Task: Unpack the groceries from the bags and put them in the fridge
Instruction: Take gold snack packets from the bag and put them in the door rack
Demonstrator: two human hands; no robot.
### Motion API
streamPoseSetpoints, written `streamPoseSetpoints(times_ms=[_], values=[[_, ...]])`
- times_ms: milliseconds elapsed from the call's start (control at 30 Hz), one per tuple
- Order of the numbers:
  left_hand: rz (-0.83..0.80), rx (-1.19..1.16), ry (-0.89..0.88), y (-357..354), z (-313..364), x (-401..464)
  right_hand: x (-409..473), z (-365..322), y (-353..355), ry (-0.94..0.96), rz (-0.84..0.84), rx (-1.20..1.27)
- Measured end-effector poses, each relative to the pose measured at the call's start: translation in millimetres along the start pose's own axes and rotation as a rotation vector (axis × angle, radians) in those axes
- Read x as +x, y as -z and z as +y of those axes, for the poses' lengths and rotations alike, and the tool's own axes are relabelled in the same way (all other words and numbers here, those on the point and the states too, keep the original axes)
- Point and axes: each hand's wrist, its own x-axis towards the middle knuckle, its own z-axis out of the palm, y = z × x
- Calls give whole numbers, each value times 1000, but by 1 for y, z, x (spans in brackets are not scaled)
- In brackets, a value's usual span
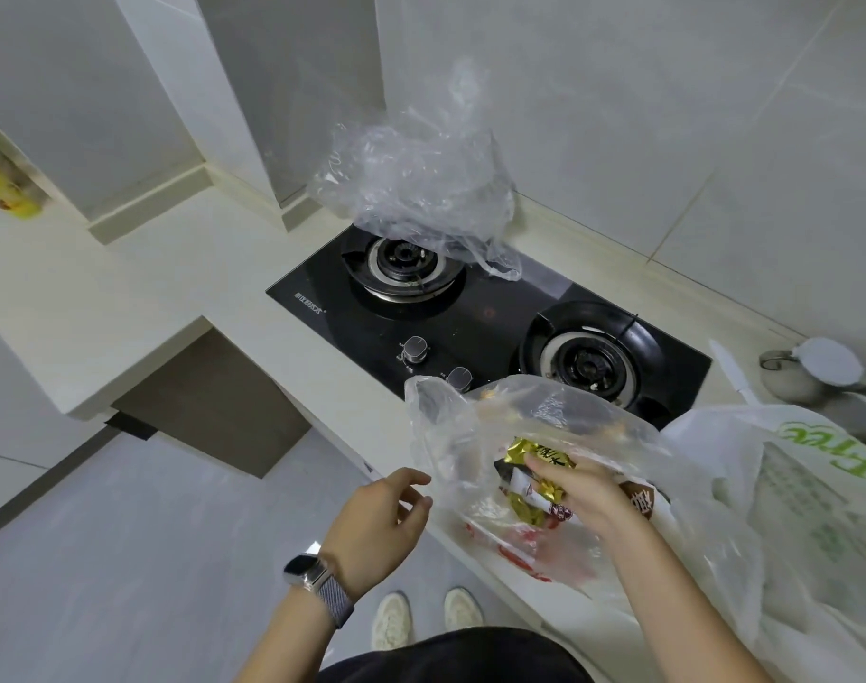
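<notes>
A pair of pale shoes [428, 617] is seen on the grey floor at the bottom of the view. The left hand [377, 520], with a watch [317, 584] on its wrist, is held at the counter edge with fingers loosely curled and nothing gripped, just beside a clear plastic bag [475, 436]. The right hand [586, 490] is placed inside that bag's opening, its fingers closed around a gold-wrapped packet [534, 478]. A white bag with green print [790, 490] is noted just to the right on the counter [184, 268]. Beyond, a black two-burner stove [490, 313] is set into the counter, with an empty crumpled clear bag [416, 184] resting over its far-left burner. Grey cups [815, 372] are stood at the far right.
</notes>
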Motion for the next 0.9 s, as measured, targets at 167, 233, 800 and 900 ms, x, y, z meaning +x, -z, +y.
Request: streamPoseSetpoints(times_ms=[167, 233, 800, 900], values=[[-15, -31, -12, -3, 11, -2, -40, -7, -2, 88, -178, 418], [-20, -87, -20, -5, 19, -5, -59, -8, -9, 129, -222, 383], [-198, -1319, 298, -11, 46, -26, -121, 21, -101, 664, 232, 48], [-216, -1349, 257, -10, 51, -32, -117, 20, -101, 926, 390, -156]])
